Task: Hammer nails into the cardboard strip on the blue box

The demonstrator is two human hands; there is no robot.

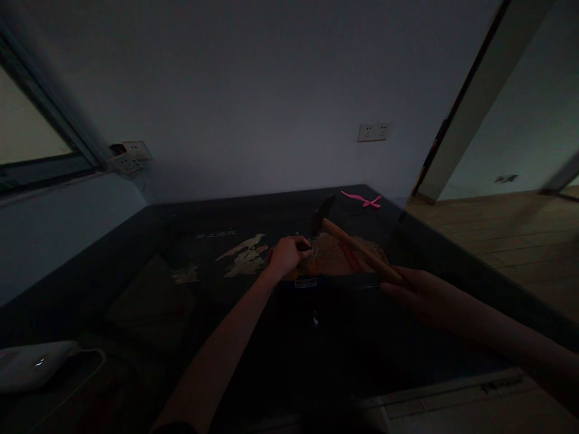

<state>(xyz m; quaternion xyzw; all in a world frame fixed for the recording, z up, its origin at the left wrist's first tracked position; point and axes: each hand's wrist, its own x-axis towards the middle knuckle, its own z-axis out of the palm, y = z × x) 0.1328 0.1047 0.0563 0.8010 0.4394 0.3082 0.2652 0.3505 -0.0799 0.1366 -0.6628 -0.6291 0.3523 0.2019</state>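
My right hand (411,289) is closed around the wooden handle of a hammer (350,236). The hammer's dark head is raised at the upper left end of the handle, just beyond the fingers of my left hand. Low over a brown, speckled piece with a red stripe (332,253), my left hand (289,252) has its thumb and fingers pinched together. Whatever sits in that pinch is too small and dark to make out. A blue and white label (306,282) shows at the near edge of the brown piece.
The dark glossy table (190,325) carries a pale bird picture (246,256). A pink ribbon (364,199) lies near its far right corner. At the left is a white device with a cable (40,364). A wall with sockets (373,132) stands behind; the room is dim.
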